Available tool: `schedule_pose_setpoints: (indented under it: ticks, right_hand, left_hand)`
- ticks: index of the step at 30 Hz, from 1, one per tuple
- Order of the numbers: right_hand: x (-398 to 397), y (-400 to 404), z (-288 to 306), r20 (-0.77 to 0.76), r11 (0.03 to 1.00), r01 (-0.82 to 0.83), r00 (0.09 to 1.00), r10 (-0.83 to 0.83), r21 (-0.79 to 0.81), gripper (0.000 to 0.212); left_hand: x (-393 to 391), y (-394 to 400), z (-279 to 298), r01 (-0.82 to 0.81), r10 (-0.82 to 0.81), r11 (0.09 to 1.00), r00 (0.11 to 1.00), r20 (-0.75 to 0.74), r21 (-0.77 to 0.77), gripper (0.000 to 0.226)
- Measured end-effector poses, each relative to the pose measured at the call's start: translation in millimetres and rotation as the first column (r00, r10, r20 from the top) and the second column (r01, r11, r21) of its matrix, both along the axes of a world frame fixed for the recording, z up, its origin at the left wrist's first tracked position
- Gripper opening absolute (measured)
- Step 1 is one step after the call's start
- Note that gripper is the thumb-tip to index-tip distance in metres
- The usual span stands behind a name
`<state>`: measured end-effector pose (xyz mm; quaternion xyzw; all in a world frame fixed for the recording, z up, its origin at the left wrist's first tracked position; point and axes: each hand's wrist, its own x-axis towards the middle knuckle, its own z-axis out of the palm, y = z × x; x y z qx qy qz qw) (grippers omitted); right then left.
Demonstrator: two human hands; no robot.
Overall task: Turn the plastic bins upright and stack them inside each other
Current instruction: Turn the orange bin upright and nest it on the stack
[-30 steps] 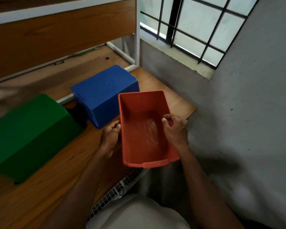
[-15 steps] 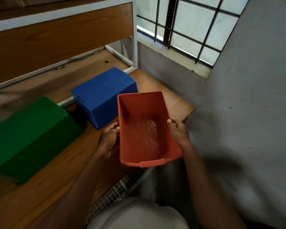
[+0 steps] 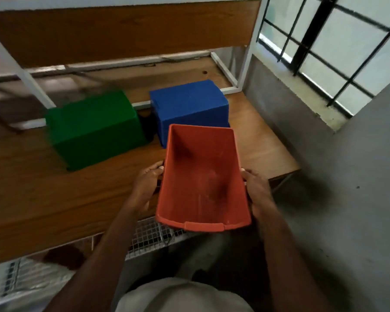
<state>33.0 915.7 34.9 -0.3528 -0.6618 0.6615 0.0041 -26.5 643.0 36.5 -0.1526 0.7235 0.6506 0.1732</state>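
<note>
On the wooden bench (image 3: 54, 199), a green bin (image 3: 95, 129) lies upside down at the left, with a blue bin (image 3: 189, 104) upside down just beside it to the right. In front of them I hold an orange bin (image 3: 200, 176) open side up, above the bench's near edge. My left hand (image 3: 146, 183) has its grip on the bin's left wall, and my right hand (image 3: 257, 190) its grip on the right wall.

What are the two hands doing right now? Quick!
Left hand: closed, gripping the left side of the orange bin.
Right hand: closed, gripping the bin's right side.
</note>
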Motion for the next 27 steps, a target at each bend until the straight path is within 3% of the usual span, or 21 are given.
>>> schedule_pose_setpoints:
  ticks: [5,11,20,27]
  right_hand:
    - [-3.4,-50.2,8.5,-0.007,0.969,-0.245,0.969,0.245,0.000,0.021]
    - [-5.6,-147.5,18.7,-0.041,0.847,-0.529,0.846,0.531,0.051,0.025]
    - [7.0,-343.6,12.8,-0.068,0.639,-0.766,0.635,0.769,0.073,0.021]
    - [28.2,-512.5,17.3,-0.123,0.515,-0.855,0.506,0.854,0.057,0.018]
  left_hand:
    - [59.5,-61.7,-1.9,-0.191,0.191,0.982,0.981,-0.020,0.014,0.036]
    - [124.0,-155.0,2.5,-0.469,0.469,0.881,0.883,0.016,0.069,0.032]
    - [221.1,-305.2,13.9,-0.756,0.757,0.648,0.653,0.027,0.094,0.035]
    - [283.6,-446.6,26.4,-0.856,0.859,0.512,0.512,-0.021,0.077,0.036]
